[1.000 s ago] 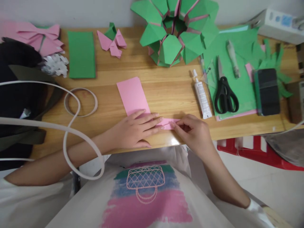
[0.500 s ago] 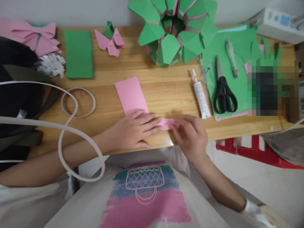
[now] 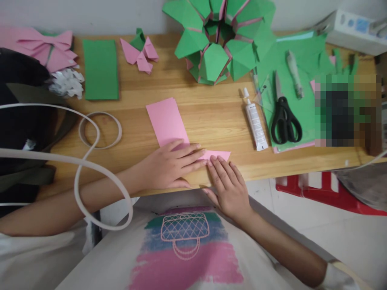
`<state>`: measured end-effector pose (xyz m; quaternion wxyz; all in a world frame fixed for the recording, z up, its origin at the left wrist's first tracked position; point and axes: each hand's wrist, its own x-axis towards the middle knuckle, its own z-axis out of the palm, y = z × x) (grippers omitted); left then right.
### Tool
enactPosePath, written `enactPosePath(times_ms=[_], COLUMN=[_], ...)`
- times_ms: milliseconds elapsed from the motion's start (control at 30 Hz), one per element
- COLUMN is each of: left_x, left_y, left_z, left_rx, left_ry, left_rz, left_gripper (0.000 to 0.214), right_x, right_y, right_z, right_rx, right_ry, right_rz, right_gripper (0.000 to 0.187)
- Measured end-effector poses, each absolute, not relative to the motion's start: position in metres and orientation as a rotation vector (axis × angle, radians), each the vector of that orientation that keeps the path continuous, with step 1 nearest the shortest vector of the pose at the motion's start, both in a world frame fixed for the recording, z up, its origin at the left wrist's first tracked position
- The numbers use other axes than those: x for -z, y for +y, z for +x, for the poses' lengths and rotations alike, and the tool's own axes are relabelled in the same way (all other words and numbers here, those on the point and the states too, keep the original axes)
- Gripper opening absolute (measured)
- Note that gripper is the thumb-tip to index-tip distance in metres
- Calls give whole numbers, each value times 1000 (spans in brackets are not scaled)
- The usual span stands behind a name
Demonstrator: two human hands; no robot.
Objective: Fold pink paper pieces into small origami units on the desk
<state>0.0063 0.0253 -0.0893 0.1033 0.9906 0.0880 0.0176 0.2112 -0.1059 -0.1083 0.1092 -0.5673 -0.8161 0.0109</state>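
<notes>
Under the fingers of both hands lies a folded strip of pink paper (image 3: 222,154), close to the table's front edge. My left hand (image 3: 169,167) rests flat, its fingertips on the strip's left end. Those same fingers cover the lower part of a larger pink paper sheet (image 3: 167,121). My right hand (image 3: 229,188) is open with fingers stretched out, pressing on the strip's lower edge near the middle. Part of the strip is hidden beneath the fingers.
A green and pink folded-paper ring (image 3: 215,60) stands at the back. Rightward are a glue tube (image 3: 256,125), black scissors (image 3: 284,121) and green sheets (image 3: 306,117). A green paper stack (image 3: 100,69), a pink-green folded piece (image 3: 142,50) and a tape ring (image 3: 119,131) lie left; a white cable (image 3: 99,161) loops nearby.
My right hand has let go of its pinch on the strip's right end, moved left and toward me, and flattened onto the paper. The strip's end now lies flat. The left hand stays put.
</notes>
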Motion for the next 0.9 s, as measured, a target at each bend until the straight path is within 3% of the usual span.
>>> enactPosePath(times_ms=[600,900], left_x=[99,93], left_y=[29,21], left_z=[-2,-9], left_rx=[-59,-150], left_ry=[216,286], left_rz=[2803,2885], left_gripper=[61,58], right_x=[113,114], right_y=[-107,-107], right_z=[211,210], right_rx=[-4,87], right_ry=[-2420,-2463], right_rz=[-1688,-1682], right_gripper=[77,66])
